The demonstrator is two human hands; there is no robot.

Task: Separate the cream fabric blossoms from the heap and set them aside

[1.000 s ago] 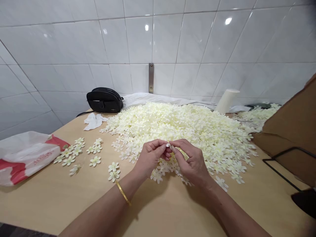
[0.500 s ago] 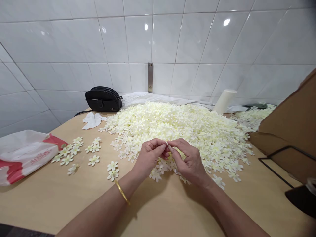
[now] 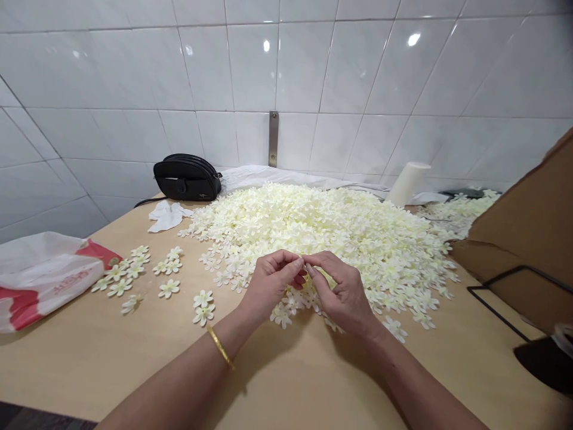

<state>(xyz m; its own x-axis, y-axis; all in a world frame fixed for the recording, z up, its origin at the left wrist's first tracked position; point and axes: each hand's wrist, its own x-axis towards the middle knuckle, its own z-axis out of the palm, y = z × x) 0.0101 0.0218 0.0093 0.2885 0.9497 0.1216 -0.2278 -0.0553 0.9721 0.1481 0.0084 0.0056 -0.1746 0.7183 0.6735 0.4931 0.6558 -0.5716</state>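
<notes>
My left hand [image 3: 278, 278] and my right hand [image 3: 338, 289] meet fingertip to fingertip over the front of a big heap of pale yellow-white artificial flowers [image 3: 313, 221]. Each hand is closed, thumb pinched against forefinger. Whatever they pinch is tiny and mostly hidden by the fingers, so I cannot make it out. Loose flowers lie just beneath and beside the hands, partly covered by them. A gold bangle [image 3: 219, 347] circles my left wrist.
Left of the hands lie small groups of separate flowers [image 3: 169, 289]. Beyond them are a white-and-red plastic bag [image 3: 49, 278], crumpled tissue [image 3: 168, 215] and a black pouch [image 3: 188, 177]. A white cone [image 3: 408, 184] leans behind the heap. Cardboard [image 3: 523, 239] and a black metal frame [image 3: 496, 310] stand right.
The hands stay pinched together in nearly the same place, with slight finger movement. A small white bit seen between the fingertips earlier is less visible now. The view has shifted slightly.
</notes>
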